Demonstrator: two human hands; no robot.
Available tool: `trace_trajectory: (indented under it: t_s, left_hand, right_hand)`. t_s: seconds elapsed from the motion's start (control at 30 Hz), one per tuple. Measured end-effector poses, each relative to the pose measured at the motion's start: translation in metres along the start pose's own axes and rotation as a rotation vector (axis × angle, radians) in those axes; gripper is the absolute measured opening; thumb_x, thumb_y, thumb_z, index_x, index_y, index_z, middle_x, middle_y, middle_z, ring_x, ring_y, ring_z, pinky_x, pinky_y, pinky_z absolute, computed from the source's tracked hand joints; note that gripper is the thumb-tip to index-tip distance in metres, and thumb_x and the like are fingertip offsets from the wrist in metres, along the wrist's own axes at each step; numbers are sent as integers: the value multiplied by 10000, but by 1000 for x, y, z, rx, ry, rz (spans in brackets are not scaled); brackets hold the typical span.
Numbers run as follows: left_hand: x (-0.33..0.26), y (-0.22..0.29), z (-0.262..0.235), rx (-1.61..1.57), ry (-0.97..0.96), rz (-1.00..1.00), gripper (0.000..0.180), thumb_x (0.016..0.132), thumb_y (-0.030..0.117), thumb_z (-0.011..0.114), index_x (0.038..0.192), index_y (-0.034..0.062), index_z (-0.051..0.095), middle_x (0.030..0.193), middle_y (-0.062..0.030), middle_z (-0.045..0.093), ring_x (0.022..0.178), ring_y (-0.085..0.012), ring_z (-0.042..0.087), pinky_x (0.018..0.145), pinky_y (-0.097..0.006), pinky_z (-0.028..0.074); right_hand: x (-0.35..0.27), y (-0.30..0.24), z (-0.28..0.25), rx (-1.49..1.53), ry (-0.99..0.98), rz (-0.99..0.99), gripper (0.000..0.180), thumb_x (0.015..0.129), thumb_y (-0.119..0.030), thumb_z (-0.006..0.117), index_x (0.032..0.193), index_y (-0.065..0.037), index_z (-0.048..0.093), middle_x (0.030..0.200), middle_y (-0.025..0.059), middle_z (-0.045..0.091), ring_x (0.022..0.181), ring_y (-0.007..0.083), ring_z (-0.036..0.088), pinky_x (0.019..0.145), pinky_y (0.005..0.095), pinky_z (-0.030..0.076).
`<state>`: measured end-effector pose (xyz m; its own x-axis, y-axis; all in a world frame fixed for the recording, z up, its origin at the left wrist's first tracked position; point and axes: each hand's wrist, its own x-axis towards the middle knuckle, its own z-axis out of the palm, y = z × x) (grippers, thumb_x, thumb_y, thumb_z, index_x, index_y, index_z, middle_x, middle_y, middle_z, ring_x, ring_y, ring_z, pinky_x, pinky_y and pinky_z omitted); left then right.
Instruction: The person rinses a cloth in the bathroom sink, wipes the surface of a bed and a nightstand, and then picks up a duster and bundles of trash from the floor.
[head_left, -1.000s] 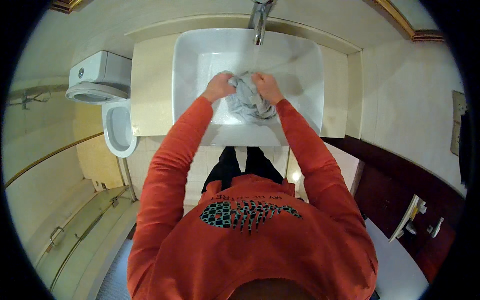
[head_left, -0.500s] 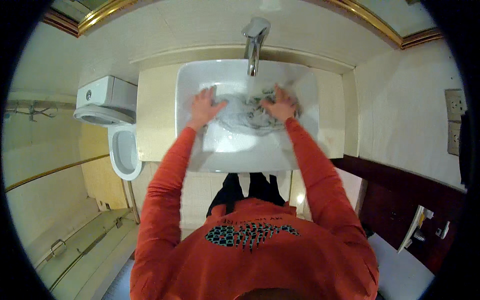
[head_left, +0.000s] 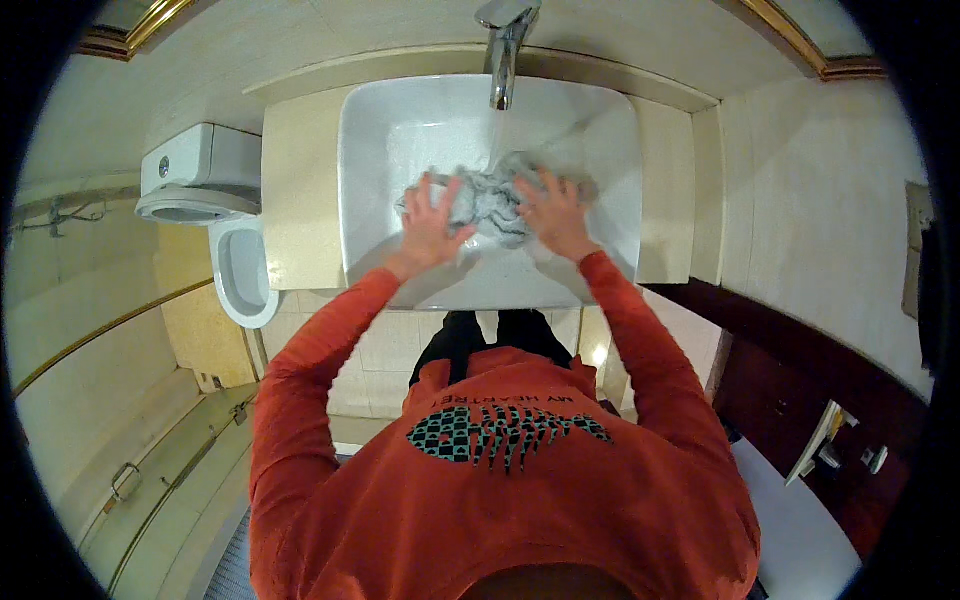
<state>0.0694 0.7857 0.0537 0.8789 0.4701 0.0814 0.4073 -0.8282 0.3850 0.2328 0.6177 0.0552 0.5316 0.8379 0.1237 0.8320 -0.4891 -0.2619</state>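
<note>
Hands (head_left: 428, 232) (head_left: 558, 218) have drawn closer over grey cloth (head_left: 495, 205) in sink (head_left: 490, 288)

A bathroom is shown by its fittings. A white sink (head_left: 500, 287), flanked by a pale counter (head_left: 300, 190), is seen at the upper centre of the frame, with a chrome faucet (head_left: 505, 60) mounted behind it. A white toilet (head_left: 232, 215) is placed at the left. Whether the room belongs to a home cannot be told.
</note>
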Motion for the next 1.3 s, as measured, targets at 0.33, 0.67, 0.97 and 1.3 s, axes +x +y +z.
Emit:
trace_trajectory:
  t_s: [0.33, 0.67, 0.97, 1.3]
  left_hand:
    - [97, -7, 55, -19, -298, 10, 321, 826, 266, 486, 1084, 85, 549, 891, -112, 593, 856, -277, 570, 744, -439, 422]
    - [49, -61, -19, -155, 23, 161, 484, 814, 393, 565, 1237, 166, 501, 1072, -99, 522, 1056, -317, 434, 886, -502, 341]
    - [68, -8, 66, 344, 73, -3, 335, 820, 296, 504, 1117, 141, 517, 887, -49, 584, 967, -261, 508, 803, -613, 341]
    - [91, -45, -39, -247, 34, 216, 508, 776, 459, 593, 1209, 204, 515, 1181, -169, 468, 1164, -369, 372, 846, -581, 358]
  right_hand:
    - [74, 6, 58, 181, -330, 168, 288, 869, -316, 451, 1014, -102, 578, 928, 103, 608, 877, 277, 579, 748, 399, 442]
    - [31, 54, -19, 204, 6, -28, 429, 805, -380, 564, 1181, -173, 562, 1238, 117, 479, 1138, 287, 431, 862, 421, 384]
    - [74, -8, 54, -185, -435, 136, 462, 831, -431, 498, 1235, -209, 492, 1196, 143, 526, 1118, 282, 490, 850, 515, 384]
    - [70, 26, -28, 323, -3, -135, 339, 654, -285, 629, 933, -106, 562, 1095, 109, 553, 1008, 291, 488, 799, 422, 405]
